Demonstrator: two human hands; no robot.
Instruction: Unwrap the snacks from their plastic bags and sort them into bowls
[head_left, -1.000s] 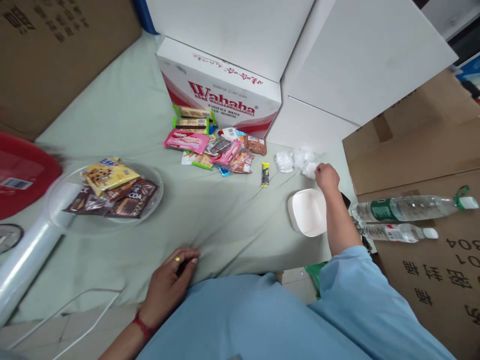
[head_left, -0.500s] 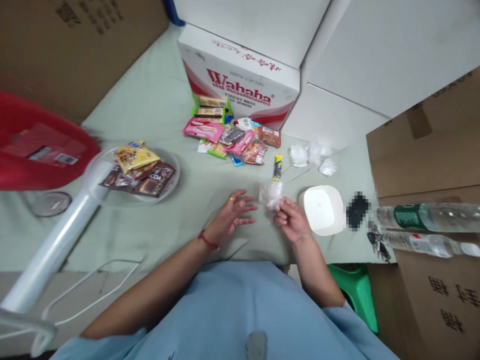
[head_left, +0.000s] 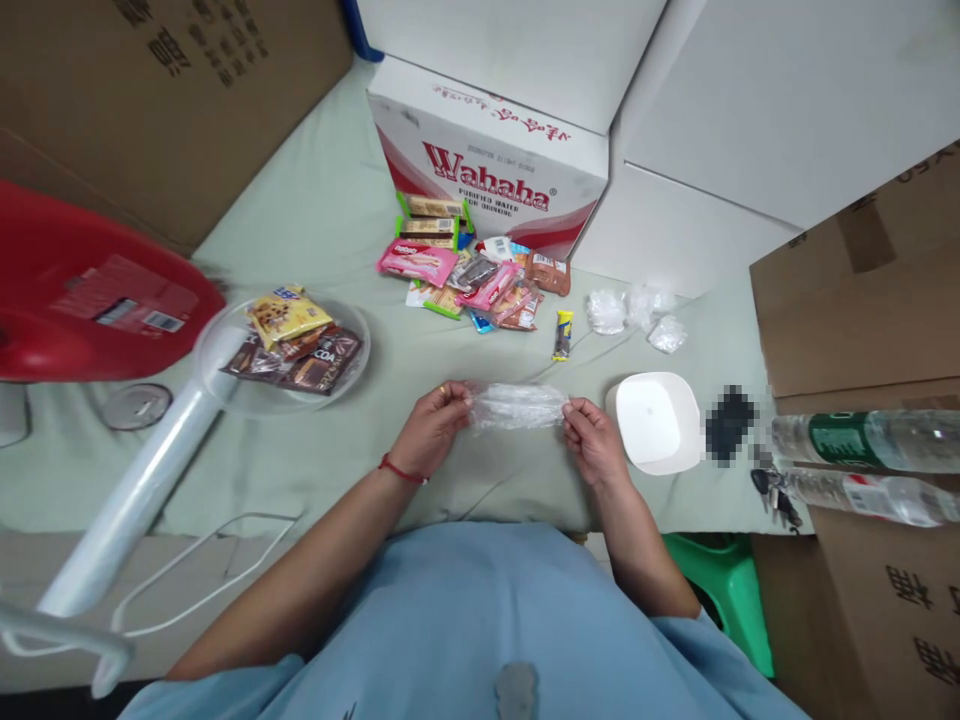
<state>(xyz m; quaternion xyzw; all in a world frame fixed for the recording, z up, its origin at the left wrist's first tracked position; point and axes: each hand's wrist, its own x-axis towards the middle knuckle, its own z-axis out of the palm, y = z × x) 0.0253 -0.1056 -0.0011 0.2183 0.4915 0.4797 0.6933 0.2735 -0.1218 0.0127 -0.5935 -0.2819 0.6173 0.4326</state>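
Note:
A crumpled sheet of clear plastic film (head_left: 517,408) is stretched sideways between my two hands, above the cloth. My left hand (head_left: 437,425) pinches its left end. Its right end is pinched by my right hand (head_left: 592,435), just left of a white square bowl (head_left: 694,425). Beyond the film lies a small yellow-and-dark snack bar (head_left: 562,335). Several crumpled clear plastic pieces (head_left: 606,312) rest at the back right. A pile of wrapped snacks (head_left: 487,285) sits against the Wahaba carton (head_left: 491,130).
At the left, a clear round bowl (head_left: 364,375) holds several snack packets, close to a red container (head_left: 90,290) and a long film-wrapped roll (head_left: 127,505). Water bottles (head_left: 870,440), keys (head_left: 776,500) and a pixelated black object (head_left: 729,425) lie on the right. A green stool (head_left: 724,590) stands below.
My left hand was open beside the bunched film. It has closed on the film's left end, and the film is now drawn out wider between both hands. The view has shifted slightly.

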